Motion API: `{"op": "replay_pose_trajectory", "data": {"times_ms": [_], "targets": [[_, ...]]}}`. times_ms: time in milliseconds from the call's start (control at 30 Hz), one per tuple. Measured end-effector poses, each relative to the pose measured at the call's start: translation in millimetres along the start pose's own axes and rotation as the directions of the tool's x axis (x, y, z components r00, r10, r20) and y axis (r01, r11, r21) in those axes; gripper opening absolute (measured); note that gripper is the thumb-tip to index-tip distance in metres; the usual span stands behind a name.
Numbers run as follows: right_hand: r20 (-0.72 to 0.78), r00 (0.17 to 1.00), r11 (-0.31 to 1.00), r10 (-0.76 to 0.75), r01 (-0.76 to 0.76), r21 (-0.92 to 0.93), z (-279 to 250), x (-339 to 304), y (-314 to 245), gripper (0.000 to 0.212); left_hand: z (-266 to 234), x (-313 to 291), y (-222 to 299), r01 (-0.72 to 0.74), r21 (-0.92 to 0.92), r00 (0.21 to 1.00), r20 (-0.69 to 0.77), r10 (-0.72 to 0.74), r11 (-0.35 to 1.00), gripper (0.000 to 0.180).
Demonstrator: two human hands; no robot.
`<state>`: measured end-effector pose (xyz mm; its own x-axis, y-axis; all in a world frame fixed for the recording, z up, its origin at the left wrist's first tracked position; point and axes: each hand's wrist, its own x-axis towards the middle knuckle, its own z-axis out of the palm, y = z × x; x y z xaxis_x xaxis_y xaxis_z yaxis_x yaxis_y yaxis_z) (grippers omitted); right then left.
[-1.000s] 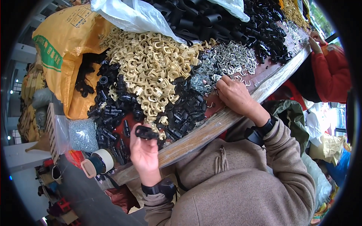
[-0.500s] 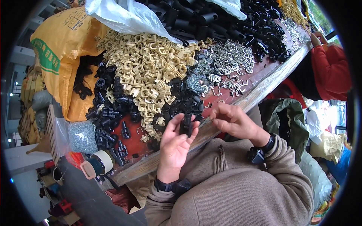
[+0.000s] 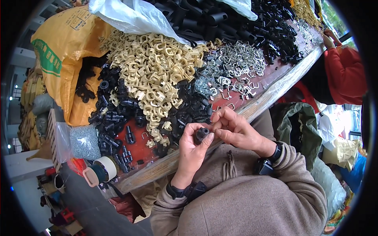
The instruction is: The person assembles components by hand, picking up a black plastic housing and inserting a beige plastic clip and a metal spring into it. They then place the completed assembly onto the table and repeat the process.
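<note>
My left hand (image 3: 192, 152) is closed around a black plastic pipe fitting (image 3: 202, 134), its round end turned upward. Close on the right, my right hand (image 3: 241, 135) is curled with thumb and fingertips pressed together beside the fitting. Anything in that pinch is too small to make out. Beyond my hands lies a heap of cream plastic clips (image 3: 155, 74). Bent metal wire clips (image 3: 246, 61) are piled to its right. Similar black fittings (image 3: 126, 159) lie loose on the red tabletop (image 3: 136, 147) at the left.
A wooden beam (image 3: 157, 172) edges the table in front of me. An orange sack (image 3: 59, 51) stands at the left, near a bag of small grey parts (image 3: 85, 142) and a spool (image 3: 105, 169). A person in a red sleeve (image 3: 346, 74) works at the far right.
My left hand has moved right and turned the black fitting end-up, with the fingers closing around it. My right hand has come slightly left, so the two hands are nearer each other.
</note>
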<state>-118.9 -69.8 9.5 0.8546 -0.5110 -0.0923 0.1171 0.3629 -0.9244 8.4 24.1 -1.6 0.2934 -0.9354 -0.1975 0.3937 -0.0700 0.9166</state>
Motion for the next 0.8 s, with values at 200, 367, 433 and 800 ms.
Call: {"op": "replay_pose_trajectory", "data": {"times_ms": [200,367,433,800], "targets": [[0.034,0.998,0.998,0.056,-0.057,0.006,-0.9,0.8,-3.9,0.021,-2.8,0.6,2.2,-0.103,0.302,0.995,0.042,0.095,0.948,0.012],[0.037,0.997,0.998,0.069,-0.069,0.004,1.0,0.6,-3.8,0.016,-1.5,1.2,4.0,-0.135,0.306,0.991,0.045,0.127,0.943,0.011],[0.008,0.998,0.997,0.068,-0.067,-0.036,2.0,0.8,-2.1,0.015,0.7,0.3,4.4,-0.086,0.203,0.996,0.004,0.087,0.976,0.010],[0.051,0.960,0.769,-0.275,0.252,-0.587,3.8,-0.8,-6.8,0.007,-2.3,0.2,1.9,0.197,-0.205,0.980,0.011,-0.199,0.959,0.013]]}}
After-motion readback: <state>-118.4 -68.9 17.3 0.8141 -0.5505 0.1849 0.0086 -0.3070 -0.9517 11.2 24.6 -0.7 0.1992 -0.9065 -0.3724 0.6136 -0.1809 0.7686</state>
